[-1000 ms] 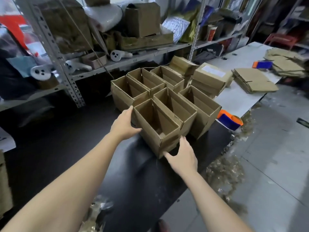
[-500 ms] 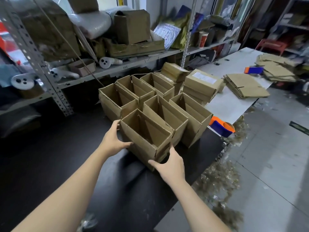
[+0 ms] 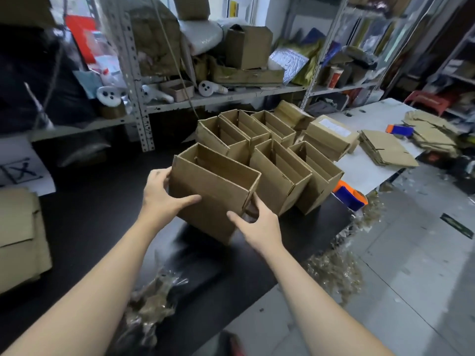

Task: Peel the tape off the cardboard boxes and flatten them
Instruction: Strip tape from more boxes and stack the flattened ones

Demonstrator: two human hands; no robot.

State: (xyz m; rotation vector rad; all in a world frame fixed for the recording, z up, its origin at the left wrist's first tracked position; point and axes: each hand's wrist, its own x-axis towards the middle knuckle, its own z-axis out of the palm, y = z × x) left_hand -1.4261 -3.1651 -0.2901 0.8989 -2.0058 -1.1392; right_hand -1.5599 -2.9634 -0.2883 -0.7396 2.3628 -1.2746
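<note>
An open-topped brown cardboard box [image 3: 210,196] is held just above the black table [image 3: 84,217], tilted toward me. My left hand [image 3: 162,196] grips its left end, thumb across the front face. My right hand [image 3: 257,224] holds its lower right corner. Behind it stand several more open cardboard boxes [image 3: 280,176] in two rows. Two closed boxes [image 3: 329,137] sit behind those.
Flattened cardboard stacks [image 3: 385,150] lie on the white table [image 3: 365,173] to the right. Blue-orange tape dispensers [image 3: 350,196] sit at the table's edge and farther back. Crumpled peeled tape [image 3: 151,299] lies near me and on the floor. A cluttered metal shelf [image 3: 231,96] runs behind.
Both hands closed on the nearest box and lifted it away from the group toward me. The view has shifted, so the boxes sit farther right.
</note>
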